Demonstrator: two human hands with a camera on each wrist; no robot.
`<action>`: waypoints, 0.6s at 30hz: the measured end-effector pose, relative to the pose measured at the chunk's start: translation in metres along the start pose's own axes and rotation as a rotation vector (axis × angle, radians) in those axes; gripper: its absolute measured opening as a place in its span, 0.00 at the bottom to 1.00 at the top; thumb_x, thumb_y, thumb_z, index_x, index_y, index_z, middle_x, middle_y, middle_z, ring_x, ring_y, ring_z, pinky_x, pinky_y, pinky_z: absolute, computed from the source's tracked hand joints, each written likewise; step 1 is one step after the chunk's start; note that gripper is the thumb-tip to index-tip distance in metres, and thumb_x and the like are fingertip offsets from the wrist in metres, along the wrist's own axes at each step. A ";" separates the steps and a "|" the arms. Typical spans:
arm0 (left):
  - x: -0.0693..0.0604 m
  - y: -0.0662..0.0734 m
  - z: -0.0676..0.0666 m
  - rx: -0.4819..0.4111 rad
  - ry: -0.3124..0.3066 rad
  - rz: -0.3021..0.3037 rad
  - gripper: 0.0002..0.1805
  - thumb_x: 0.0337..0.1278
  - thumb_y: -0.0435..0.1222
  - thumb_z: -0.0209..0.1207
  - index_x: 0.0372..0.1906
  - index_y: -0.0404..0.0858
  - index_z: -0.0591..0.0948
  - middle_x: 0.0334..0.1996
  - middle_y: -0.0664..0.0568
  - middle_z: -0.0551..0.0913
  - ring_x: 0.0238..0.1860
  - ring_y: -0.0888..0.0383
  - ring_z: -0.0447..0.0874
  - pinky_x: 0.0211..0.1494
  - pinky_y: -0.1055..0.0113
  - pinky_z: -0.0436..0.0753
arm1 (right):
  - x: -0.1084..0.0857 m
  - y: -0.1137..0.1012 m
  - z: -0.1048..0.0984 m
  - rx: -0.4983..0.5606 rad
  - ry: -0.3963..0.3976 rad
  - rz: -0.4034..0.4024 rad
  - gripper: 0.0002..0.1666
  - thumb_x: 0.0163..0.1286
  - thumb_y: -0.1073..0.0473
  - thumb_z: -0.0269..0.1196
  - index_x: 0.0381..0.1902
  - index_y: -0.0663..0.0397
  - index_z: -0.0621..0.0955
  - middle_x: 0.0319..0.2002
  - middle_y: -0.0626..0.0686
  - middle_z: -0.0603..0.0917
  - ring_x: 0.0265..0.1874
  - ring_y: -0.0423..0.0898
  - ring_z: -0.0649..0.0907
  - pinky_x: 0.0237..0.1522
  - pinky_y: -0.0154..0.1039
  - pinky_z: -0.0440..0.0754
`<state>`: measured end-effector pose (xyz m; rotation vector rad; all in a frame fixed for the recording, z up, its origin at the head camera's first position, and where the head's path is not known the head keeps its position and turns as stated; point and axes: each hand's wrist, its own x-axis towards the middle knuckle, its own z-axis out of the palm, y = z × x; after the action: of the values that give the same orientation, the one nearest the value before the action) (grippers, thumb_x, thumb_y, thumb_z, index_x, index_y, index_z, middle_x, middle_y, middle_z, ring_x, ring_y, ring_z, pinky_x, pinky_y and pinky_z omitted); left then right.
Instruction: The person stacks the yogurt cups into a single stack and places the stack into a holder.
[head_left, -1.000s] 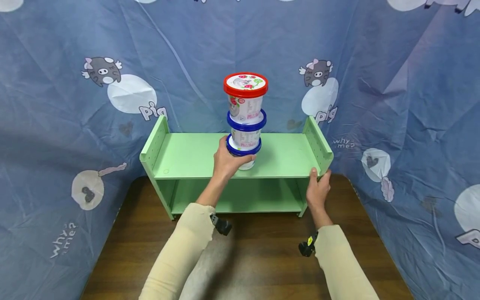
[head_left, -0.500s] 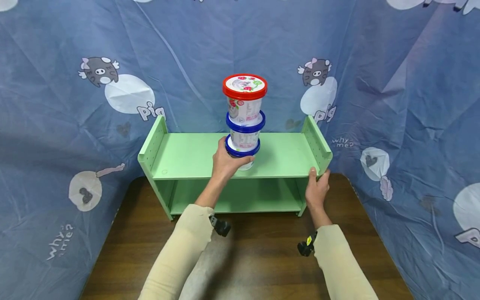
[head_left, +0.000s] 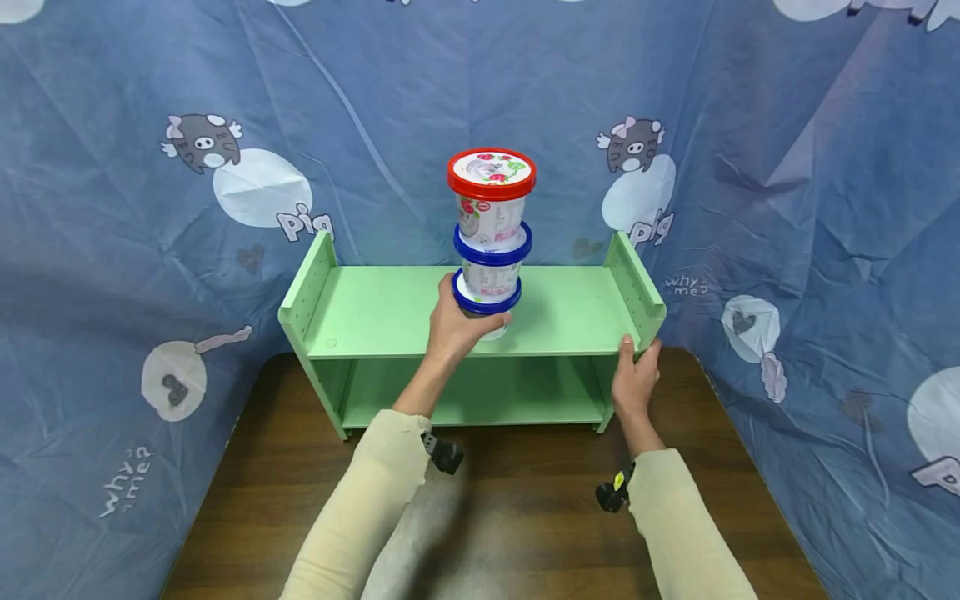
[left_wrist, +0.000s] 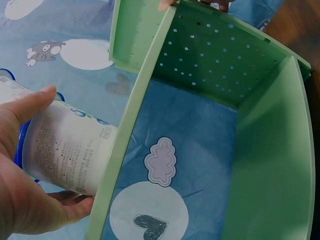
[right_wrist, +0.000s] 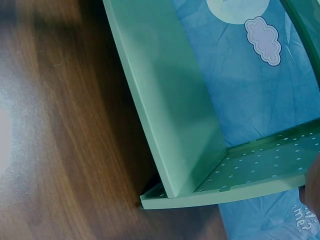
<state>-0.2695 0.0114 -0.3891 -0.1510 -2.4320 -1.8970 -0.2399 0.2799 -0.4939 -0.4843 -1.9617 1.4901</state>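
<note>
Three round white tubs stand stacked on the upper board of a light green shelf (head_left: 375, 312) in the head view. The top tub (head_left: 491, 218) has a red lid printed with fruit; the middle tub (head_left: 489, 278) and the bottom tub (left_wrist: 70, 145) have blue rims. My left hand (head_left: 455, 329) grips the bottom tub from the front, thumb on one side and fingers round the other. My right hand (head_left: 635, 382) holds the front edge of the shelf's right side panel (head_left: 637, 287), thumb on the inner side. In the right wrist view only a dark sliver of that hand shows.
The shelf stands on a brown wooden table (head_left: 525, 517), with a lower board (head_left: 480, 396) under the upper one. A blue cloth with pig prints (head_left: 375, 125) hangs behind and at both sides. Perforated side panels (left_wrist: 210, 55) rise at the shelf's ends.
</note>
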 end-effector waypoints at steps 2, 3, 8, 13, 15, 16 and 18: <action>0.000 -0.001 -0.001 0.000 -0.009 0.011 0.58 0.40 0.42 0.78 0.76 0.47 0.55 0.66 0.46 0.73 0.66 0.46 0.74 0.69 0.48 0.74 | 0.000 0.000 0.000 -0.001 -0.001 0.001 0.28 0.78 0.49 0.52 0.67 0.59 0.67 0.64 0.68 0.77 0.66 0.62 0.74 0.70 0.57 0.67; -0.001 -0.001 -0.001 0.002 -0.012 0.015 0.58 0.39 0.42 0.78 0.76 0.47 0.54 0.67 0.46 0.73 0.66 0.46 0.73 0.69 0.47 0.74 | 0.000 0.001 0.000 -0.002 -0.002 0.003 0.28 0.78 0.49 0.52 0.68 0.59 0.67 0.64 0.68 0.76 0.67 0.62 0.74 0.70 0.57 0.67; -0.004 0.001 -0.003 0.029 -0.013 0.010 0.64 0.39 0.44 0.78 0.79 0.46 0.49 0.73 0.45 0.66 0.73 0.45 0.66 0.75 0.45 0.68 | 0.000 0.002 0.000 0.004 -0.016 0.008 0.29 0.78 0.47 0.51 0.69 0.58 0.66 0.64 0.68 0.76 0.67 0.62 0.73 0.70 0.58 0.67; -0.009 0.003 -0.006 0.085 -0.003 -0.010 0.67 0.40 0.47 0.78 0.81 0.44 0.45 0.79 0.44 0.57 0.79 0.44 0.56 0.79 0.44 0.62 | 0.001 0.003 0.000 0.009 -0.016 0.005 0.29 0.78 0.46 0.51 0.68 0.58 0.66 0.64 0.68 0.76 0.66 0.62 0.74 0.70 0.58 0.67; -0.011 0.003 -0.006 0.098 0.004 -0.006 0.67 0.40 0.47 0.78 0.81 0.43 0.46 0.79 0.44 0.56 0.79 0.44 0.55 0.79 0.43 0.61 | 0.001 0.003 0.000 0.008 -0.014 0.007 0.29 0.79 0.46 0.50 0.68 0.59 0.66 0.63 0.68 0.76 0.65 0.62 0.74 0.69 0.58 0.67; -0.012 0.004 -0.007 0.104 0.007 -0.003 0.67 0.40 0.47 0.78 0.81 0.43 0.46 0.79 0.43 0.56 0.79 0.44 0.55 0.79 0.43 0.62 | 0.001 0.003 0.000 0.004 -0.013 0.009 0.29 0.79 0.46 0.50 0.68 0.59 0.66 0.63 0.68 0.76 0.65 0.62 0.74 0.69 0.58 0.67; -0.014 0.004 -0.007 0.105 0.012 0.005 0.66 0.40 0.47 0.78 0.81 0.43 0.46 0.79 0.43 0.57 0.79 0.44 0.56 0.78 0.43 0.63 | 0.001 0.003 0.000 0.003 -0.009 0.013 0.29 0.79 0.46 0.50 0.68 0.59 0.66 0.63 0.68 0.77 0.65 0.62 0.74 0.69 0.58 0.67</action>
<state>-0.2549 0.0045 -0.3849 -0.1404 -2.5135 -1.7570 -0.2407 0.2817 -0.4967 -0.4903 -1.9668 1.5050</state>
